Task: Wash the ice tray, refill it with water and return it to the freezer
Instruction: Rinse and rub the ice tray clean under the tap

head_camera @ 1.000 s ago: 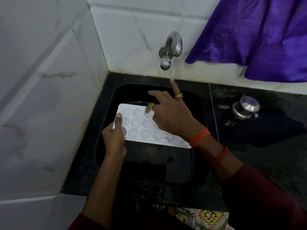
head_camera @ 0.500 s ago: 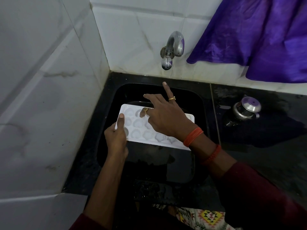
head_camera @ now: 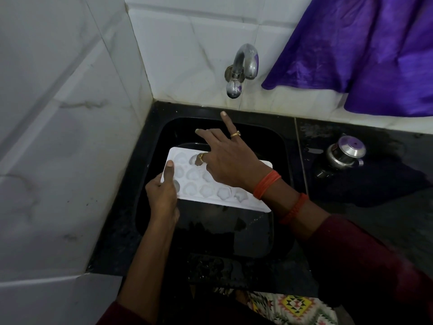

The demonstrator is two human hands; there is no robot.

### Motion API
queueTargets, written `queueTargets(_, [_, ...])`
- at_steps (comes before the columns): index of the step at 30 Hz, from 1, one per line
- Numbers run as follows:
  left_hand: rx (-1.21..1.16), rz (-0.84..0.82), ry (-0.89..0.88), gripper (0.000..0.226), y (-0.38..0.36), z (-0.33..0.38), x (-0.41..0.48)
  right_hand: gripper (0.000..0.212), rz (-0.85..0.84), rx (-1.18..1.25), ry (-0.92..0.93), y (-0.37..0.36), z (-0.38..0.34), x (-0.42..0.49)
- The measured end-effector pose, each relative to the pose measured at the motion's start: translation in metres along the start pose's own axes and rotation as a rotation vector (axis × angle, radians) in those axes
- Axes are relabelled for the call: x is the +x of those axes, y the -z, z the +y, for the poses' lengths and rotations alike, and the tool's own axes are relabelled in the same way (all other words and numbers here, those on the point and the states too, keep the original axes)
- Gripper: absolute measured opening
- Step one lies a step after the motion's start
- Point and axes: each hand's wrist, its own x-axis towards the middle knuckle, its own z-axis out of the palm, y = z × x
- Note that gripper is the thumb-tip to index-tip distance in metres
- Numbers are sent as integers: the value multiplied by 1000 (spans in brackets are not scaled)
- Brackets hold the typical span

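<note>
Ice tray: the white ice tray [head_camera: 210, 191], with heart- and flower-shaped cavities, is hanging open side up over the sink [head_camera: 257, 127], inside the basin's outline and towards its rear left.
Left hand: the left hand [head_camera: 162, 195] is gripping the tray's end nearest the sink's left wall, thumb lying on top and the other fingers curling under the edge.
Right hand: the right hand [head_camera: 232, 165] is hovering over the tray above the sink's middle, grasping nothing; its fingers [head_camera: 206, 133] are stretching out straight towards the sink's rear wall while one ringed digit is dipping into a cavity.
Step in hand: she seems to be rubbing the cavities clean one at a time, so the washing part is likely under way and the refill is not yet begun.
Tap: the steel tap [head_camera: 242, 66] is jutting from the tiled wall above the sink's rear edge; whether water is running cannot be told.
Beside the sink: a lidded steel pot [head_camera: 346, 153] is standing on the wet black counter [head_camera: 375, 219] to the sink's right, and a purple cloth [head_camera: 363, 55] is hanging above that side.
Risk: one hand is carrying the tray by one end, so a hard push from the rubbing digit could be tipping the far end down or twisting the wet plastic out of the grip and into the sink.
</note>
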Motion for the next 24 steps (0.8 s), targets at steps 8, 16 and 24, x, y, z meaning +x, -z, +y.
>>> queueTargets(8, [4,-16,-8,28,0,0,0,23,21,-57,-9,5,0,0])
queueTargets(16, [45,-10,-6,28,-4,2,-1,25,47,-37,-30,6,-2,6])
queueTargets(24, [70,-20,-7,30,-5,3,4,26,13,45,-31,3,-7,8])
